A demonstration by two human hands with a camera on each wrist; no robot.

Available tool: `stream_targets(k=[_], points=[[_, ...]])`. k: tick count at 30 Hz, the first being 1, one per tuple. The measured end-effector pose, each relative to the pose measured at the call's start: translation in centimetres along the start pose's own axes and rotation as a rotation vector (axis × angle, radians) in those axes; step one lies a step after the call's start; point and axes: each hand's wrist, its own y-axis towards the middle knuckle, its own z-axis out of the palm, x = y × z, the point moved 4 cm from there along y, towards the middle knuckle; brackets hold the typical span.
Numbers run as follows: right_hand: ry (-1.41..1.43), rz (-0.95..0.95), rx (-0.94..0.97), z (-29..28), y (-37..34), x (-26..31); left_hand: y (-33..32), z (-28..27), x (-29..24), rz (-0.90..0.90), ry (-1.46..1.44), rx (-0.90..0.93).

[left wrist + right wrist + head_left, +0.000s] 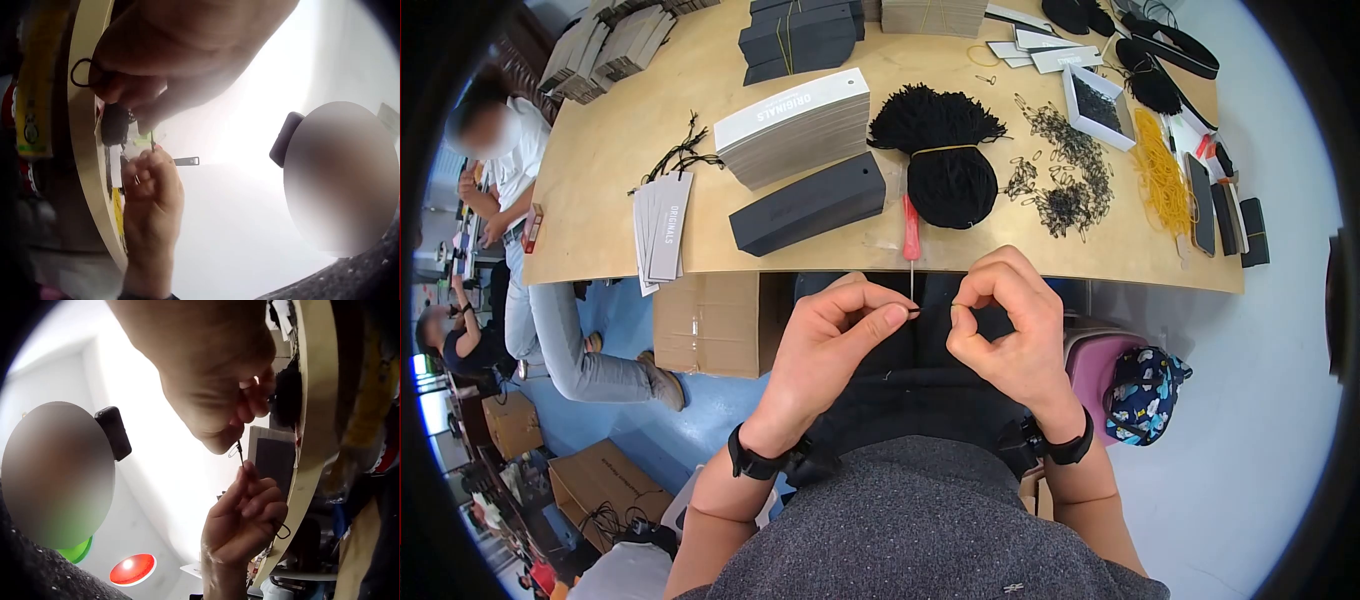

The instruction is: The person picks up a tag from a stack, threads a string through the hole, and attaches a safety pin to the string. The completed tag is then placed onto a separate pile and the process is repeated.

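My left hand point(830, 345) pinches a thin black cord point(242, 457) between thumb and forefinger; its loop point(81, 72) sticks out behind the fingers. Facing it, my right hand point(1020, 325) has thumb and forefinger pinched together, the other fingers curled. In the right wrist view, a small wire pin point(234, 451) and the cord's far end are at the right fingertips, which partly hide them. The red-handled tool point(911, 232) lies at the table edge, its metal shaft pointing down towards the left fingertips.
On the table point(820, 262) are a black cord bundle point(955, 185), scattered pins point(1075, 195), a white box of pins point(1100, 135), yellow bands point(1160, 180), stacked white tags point(795, 130), dark tags point(808, 205) and corded tags point(665, 230). A cardboard box point(705, 325) stands below; people are at left.
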Motion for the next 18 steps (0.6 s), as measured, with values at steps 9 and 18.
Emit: stream_targets(k=[9, 18], points=[[-0.136, 0.226, 0.129, -3.2, 0.1, -1.4, -0.5, -2.9, -2.2, 0.199, 0.468, -0.149], [0.509, 0.38, 0.426, 1.8, 0.1, 0.3, -0.2, -0.1, -4.0, 0.396, 0.572, -0.092]])
